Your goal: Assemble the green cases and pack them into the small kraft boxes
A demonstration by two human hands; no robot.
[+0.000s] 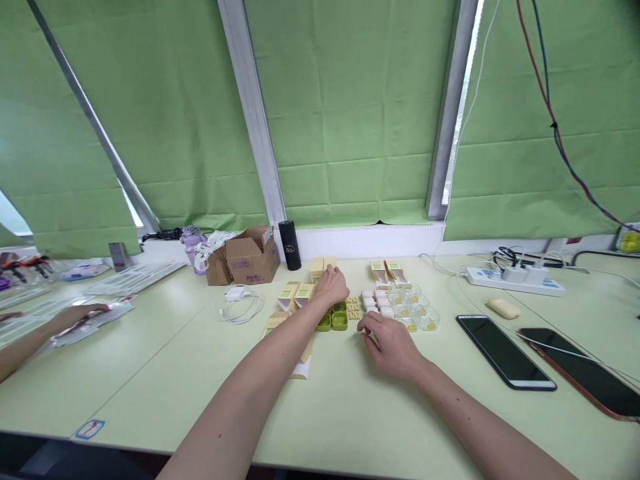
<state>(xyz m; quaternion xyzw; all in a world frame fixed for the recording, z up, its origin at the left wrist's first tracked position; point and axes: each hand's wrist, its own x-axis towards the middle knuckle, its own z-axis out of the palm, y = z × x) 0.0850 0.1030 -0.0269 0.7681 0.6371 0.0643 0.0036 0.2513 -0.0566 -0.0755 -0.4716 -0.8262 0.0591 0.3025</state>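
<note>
My left hand (333,285) reaches over a group of olive-green square cups (339,321), beside the small kraft-paper boxes (317,268) at the back. Its fingers are bent down and closed; whatever is between them is hidden. Near the front of the small white-and-pink pieces (384,302), my right hand (393,341) rests low with fingers loosely curved, thumb apart, and nothing in it. Small pale-yellow square pieces (353,308) lie between the cups and the white-and-pink pieces. Clear plastic cups with yellow centres (427,321) stand to the right. More kraft boxes with green labels (303,295) are partly behind my left forearm.
Two phones (505,350) and a beige oval case (503,308) lie right, before a power strip (515,281). A cardboard box (253,257), black bottle (289,245) and white charger cable (241,305) sit left of centre. Another person's hand (83,313) is at far left.
</note>
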